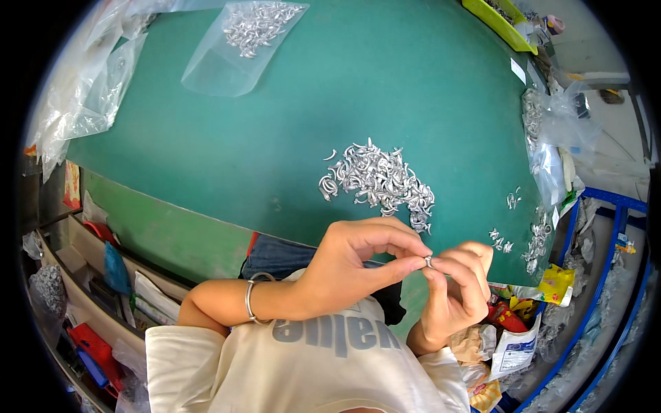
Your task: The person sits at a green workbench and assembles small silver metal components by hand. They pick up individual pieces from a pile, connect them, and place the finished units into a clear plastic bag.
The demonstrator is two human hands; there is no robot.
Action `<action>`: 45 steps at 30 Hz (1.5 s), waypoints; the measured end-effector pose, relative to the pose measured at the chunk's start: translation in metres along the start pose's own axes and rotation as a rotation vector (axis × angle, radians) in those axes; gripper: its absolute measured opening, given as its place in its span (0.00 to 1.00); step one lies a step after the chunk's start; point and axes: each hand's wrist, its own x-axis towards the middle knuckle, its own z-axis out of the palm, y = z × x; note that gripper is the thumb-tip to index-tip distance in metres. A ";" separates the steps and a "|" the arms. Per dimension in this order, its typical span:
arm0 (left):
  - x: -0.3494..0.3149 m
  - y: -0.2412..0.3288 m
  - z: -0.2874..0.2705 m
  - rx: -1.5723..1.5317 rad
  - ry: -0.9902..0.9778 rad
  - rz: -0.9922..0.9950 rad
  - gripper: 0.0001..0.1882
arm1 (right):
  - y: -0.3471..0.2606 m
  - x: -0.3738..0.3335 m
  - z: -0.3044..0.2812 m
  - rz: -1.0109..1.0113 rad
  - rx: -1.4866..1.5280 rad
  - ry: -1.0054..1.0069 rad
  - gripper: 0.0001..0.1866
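1 metal piece [428, 261]: I judge it light, stiff, slippery; grip its ends
Left hand [359, 258]: pinching it
Right hand [457, 294]: pinching it

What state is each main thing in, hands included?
Left hand: pinching a small metal piece
Right hand: pinching the same piece, fingers curled
Small metal piece: held between both hands' fingertips
Metal pile: loose, heaped on the green tabletop
Clear bag: lying flat, partly filled
Yellow-green tray: holding items, contents unclear
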 end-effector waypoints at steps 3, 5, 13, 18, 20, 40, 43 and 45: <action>-0.001 0.001 0.000 -0.028 -0.004 -0.005 0.09 | 0.000 0.000 0.002 0.020 0.041 0.023 0.07; -0.001 0.001 0.001 -0.033 -0.013 0.008 0.09 | -0.001 0.000 0.002 0.024 0.054 0.035 0.07; -0.002 0.002 0.001 -0.081 -0.035 0.024 0.09 | -0.005 -0.001 0.001 0.026 0.051 0.037 0.07; -0.002 0.003 0.002 -0.115 -0.049 0.016 0.09 | -0.007 0.000 -0.001 -0.001 0.041 0.044 0.07; -0.002 0.003 0.002 -0.127 -0.056 0.008 0.09 | -0.008 0.000 -0.002 -0.013 0.029 0.042 0.07; -0.004 0.004 0.002 -0.132 -0.110 0.089 0.10 | -0.012 -0.001 0.001 -0.026 0.059 0.077 0.07; -0.004 0.004 0.002 -0.157 -0.139 0.087 0.11 | -0.011 -0.003 0.001 -0.015 0.073 0.092 0.08; -0.005 0.005 0.004 -0.185 -0.102 0.063 0.11 | -0.012 -0.004 0.000 -0.047 0.012 0.104 0.08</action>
